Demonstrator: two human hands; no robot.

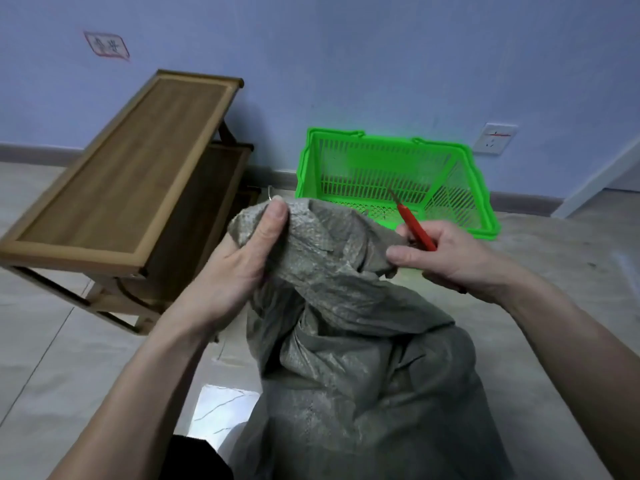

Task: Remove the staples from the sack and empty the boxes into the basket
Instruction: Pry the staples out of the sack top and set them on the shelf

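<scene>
We see grey sack (346, 341) upright on floor, before green basket (481, 188). Left hand (242, 258) grips bunched sack mouth, thumb on top. Right hand (446, 254) pinches sack edge, fingers curled round red tool (414, 225).

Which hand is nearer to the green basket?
Right. The right hand, holding a red tool, is just before the basket; the left hand grips the sack further left.

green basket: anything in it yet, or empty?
Empty as far as shown: the green basket has bare slatted walls and floor. Its near corner is hidden behind the sack.
</scene>
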